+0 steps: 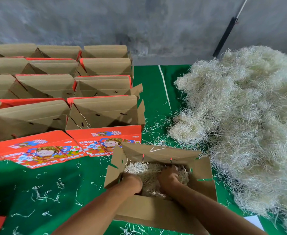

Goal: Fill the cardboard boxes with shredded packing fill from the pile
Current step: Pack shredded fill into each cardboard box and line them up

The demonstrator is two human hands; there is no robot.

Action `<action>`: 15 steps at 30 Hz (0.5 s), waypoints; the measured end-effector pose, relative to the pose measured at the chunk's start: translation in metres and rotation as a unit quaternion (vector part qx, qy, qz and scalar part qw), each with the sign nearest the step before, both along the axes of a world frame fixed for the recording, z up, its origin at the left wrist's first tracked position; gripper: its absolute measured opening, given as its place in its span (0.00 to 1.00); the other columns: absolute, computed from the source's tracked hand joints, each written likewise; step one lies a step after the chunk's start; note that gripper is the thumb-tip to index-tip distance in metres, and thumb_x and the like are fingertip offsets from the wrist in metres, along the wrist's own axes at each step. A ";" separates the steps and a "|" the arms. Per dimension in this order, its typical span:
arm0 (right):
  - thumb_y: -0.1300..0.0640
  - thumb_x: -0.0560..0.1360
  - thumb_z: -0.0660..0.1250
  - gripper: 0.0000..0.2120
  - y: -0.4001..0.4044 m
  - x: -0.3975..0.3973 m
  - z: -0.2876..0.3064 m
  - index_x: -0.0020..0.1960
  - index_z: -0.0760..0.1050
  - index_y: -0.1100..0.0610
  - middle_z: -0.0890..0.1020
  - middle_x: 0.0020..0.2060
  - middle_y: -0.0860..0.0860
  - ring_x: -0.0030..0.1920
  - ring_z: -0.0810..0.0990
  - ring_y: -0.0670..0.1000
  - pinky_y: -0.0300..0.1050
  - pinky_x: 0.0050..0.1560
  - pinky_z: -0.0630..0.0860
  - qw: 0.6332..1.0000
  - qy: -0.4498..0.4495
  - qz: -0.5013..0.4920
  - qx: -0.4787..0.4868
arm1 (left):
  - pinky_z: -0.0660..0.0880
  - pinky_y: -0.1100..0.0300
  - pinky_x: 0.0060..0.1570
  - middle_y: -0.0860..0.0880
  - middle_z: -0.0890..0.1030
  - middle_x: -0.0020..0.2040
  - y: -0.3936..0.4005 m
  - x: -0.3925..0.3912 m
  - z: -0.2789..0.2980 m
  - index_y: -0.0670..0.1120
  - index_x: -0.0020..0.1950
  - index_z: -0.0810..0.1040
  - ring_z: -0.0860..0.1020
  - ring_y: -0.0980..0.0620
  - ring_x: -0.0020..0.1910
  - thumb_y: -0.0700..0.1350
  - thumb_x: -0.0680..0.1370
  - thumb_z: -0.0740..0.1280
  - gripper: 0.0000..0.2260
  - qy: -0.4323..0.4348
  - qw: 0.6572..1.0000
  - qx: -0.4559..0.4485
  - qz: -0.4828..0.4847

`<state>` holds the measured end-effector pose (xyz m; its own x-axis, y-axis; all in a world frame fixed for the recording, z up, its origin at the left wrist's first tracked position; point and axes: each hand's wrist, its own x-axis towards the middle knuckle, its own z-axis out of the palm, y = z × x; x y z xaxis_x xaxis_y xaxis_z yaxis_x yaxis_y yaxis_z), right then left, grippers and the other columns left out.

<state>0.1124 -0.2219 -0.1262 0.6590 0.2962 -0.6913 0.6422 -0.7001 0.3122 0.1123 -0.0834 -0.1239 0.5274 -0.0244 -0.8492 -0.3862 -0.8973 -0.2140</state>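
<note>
Stringy pale shredded fill [158, 177] in open brown corrugated box [156, 212] is pressed by left hand [132, 181] & right hand [170, 177], fingers buried, curl can't be told.

Rough grey concrete wall [105, 22] at the back, crossed at upper right by a slanted black bar [225, 37] and a thin white cord [242, 5]; green floor covering [51, 187] below, marked with a white line [164, 87].
</note>
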 end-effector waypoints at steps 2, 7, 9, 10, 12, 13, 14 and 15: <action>0.56 0.81 0.61 0.17 -0.003 0.004 -0.005 0.68 0.73 0.61 0.76 0.65 0.61 0.63 0.76 0.60 0.54 0.60 0.76 0.995 0.011 -0.039 0.090 | 0.72 0.43 0.64 0.42 0.78 0.65 -0.001 -0.003 0.004 0.42 0.64 0.78 0.76 0.40 0.65 0.39 0.77 0.66 0.16 -0.085 0.993 -0.079 -0.022; 0.56 0.82 0.59 0.13 -0.017 0.009 -0.007 0.61 0.76 0.62 0.80 0.59 0.62 0.52 0.80 0.58 0.51 0.56 0.78 0.973 -0.019 -0.013 0.229 | 0.59 0.47 0.74 0.42 0.74 0.67 -0.009 -0.003 0.003 0.41 0.63 0.78 0.62 0.44 0.74 0.38 0.77 0.65 0.15 -0.153 0.964 -0.182 -0.119; 0.55 0.82 0.59 0.17 -0.024 0.006 -0.008 0.70 0.71 0.57 0.73 0.70 0.57 0.65 0.75 0.60 0.54 0.65 0.73 0.977 -0.012 0.071 0.199 | 0.57 0.48 0.73 0.44 0.72 0.69 -0.011 0.000 0.000 0.42 0.66 0.77 0.61 0.45 0.74 0.40 0.78 0.65 0.16 -0.133 0.971 -0.160 -0.117; 0.55 0.82 0.60 0.20 -0.025 0.004 -0.009 0.74 0.68 0.54 0.68 0.74 0.54 0.70 0.71 0.59 0.54 0.69 0.70 0.979 -0.006 0.046 0.198 | 0.57 0.47 0.73 0.45 0.71 0.70 -0.011 0.002 -0.001 0.43 0.67 0.76 0.62 0.45 0.73 0.41 0.78 0.65 0.17 -0.126 0.974 -0.149 -0.112; 0.56 0.80 0.64 0.26 -0.026 0.002 -0.009 0.76 0.65 0.51 0.62 0.78 0.52 0.75 0.64 0.57 0.53 0.73 0.63 0.982 0.002 -0.018 0.189 | 0.57 0.47 0.72 0.46 0.70 0.71 -0.010 0.006 -0.001 0.43 0.70 0.74 0.63 0.45 0.73 0.42 0.79 0.64 0.19 -0.105 0.982 -0.114 -0.106; 0.56 0.77 0.68 0.29 -0.024 0.001 -0.007 0.76 0.63 0.50 0.62 0.78 0.51 0.76 0.64 0.57 0.54 0.73 0.62 0.981 0.015 -0.053 0.187 | 0.57 0.47 0.72 0.46 0.70 0.72 -0.010 0.008 -0.004 0.42 0.70 0.73 0.63 0.45 0.73 0.42 0.79 0.63 0.19 -0.096 0.985 -0.098 -0.103; 0.56 0.74 0.71 0.33 -0.023 0.000 -0.005 0.77 0.62 0.49 0.62 0.77 0.51 0.75 0.64 0.57 0.54 0.73 0.62 0.982 0.021 -0.063 0.176 | 0.58 0.48 0.73 0.45 0.70 0.73 -0.009 0.009 -0.007 0.42 0.71 0.73 0.63 0.44 0.74 0.41 0.79 0.64 0.20 -0.088 0.988 -0.085 -0.094; 0.56 0.72 0.73 0.36 -0.022 0.000 -0.005 0.76 0.62 0.48 0.64 0.77 0.50 0.75 0.66 0.58 0.55 0.72 0.64 0.983 0.012 -0.071 0.167 | 0.59 0.47 0.73 0.44 0.70 0.73 -0.008 0.010 -0.010 0.42 0.71 0.73 0.63 0.44 0.74 0.41 0.78 0.64 0.20 -0.080 0.991 -0.073 -0.079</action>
<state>0.1122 -0.2438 -0.1309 0.6943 0.4159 -0.5873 0.5354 -0.8439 0.0354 0.1222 -0.0910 -0.1342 0.6353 -0.2337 -0.7361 -0.4959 -0.8541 -0.1569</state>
